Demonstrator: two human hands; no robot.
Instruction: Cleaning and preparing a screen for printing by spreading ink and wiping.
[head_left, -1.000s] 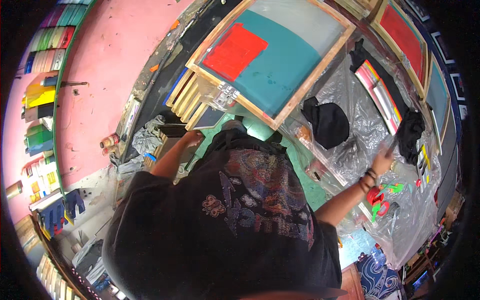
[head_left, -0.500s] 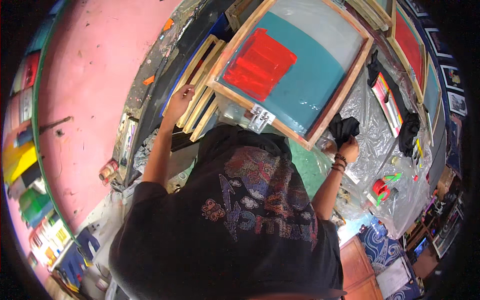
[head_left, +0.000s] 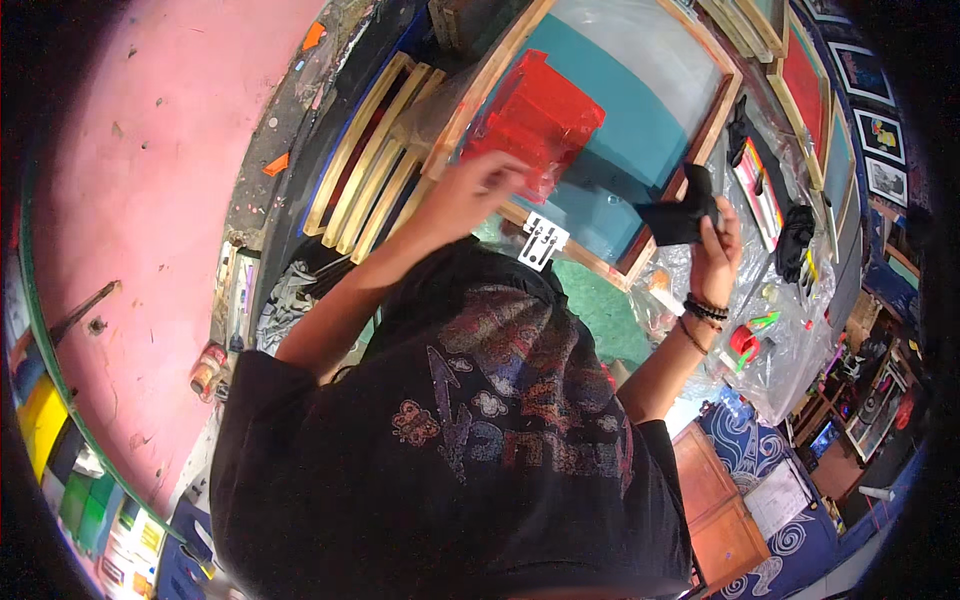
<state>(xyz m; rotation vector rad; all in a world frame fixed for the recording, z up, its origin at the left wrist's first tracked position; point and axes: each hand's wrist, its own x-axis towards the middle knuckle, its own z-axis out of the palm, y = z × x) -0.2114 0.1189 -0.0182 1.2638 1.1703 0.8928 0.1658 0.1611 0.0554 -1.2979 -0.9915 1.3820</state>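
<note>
A wood-framed printing screen (head_left: pixel 622 125) with teal and pale mesh lies in front of me. A bright red patch (head_left: pixel 550 105) covers its left part. My left hand (head_left: pixel 482 185) hovers at the near left of the screen, by the red patch. Its fingers are bent but smeared by motion, so any grip is unclear. My right hand (head_left: pixel 718 245) is closed on a piece of black cloth (head_left: pixel 678 215), held up over the screen's near right corner. Two bracelets circle that wrist. A white marked plate (head_left: pixel 543 241) sits at the screen's near edge.
Several wooden frames (head_left: pixel 370 160) stand in a row at left. Clear plastic sheeting (head_left: pixel 770 290) covers the right side, bearing a multicoloured strip (head_left: pixel 757 190), black cloth pieces (head_left: pixel 795 245) and a red-and-green item (head_left: pixel 745 342). More screens (head_left: pixel 805 85) lean at far right.
My left hand has moved right, from the wooden frames to the screen's near left. My right hand has lifted the black cloth up and over the screen's near right corner.
</note>
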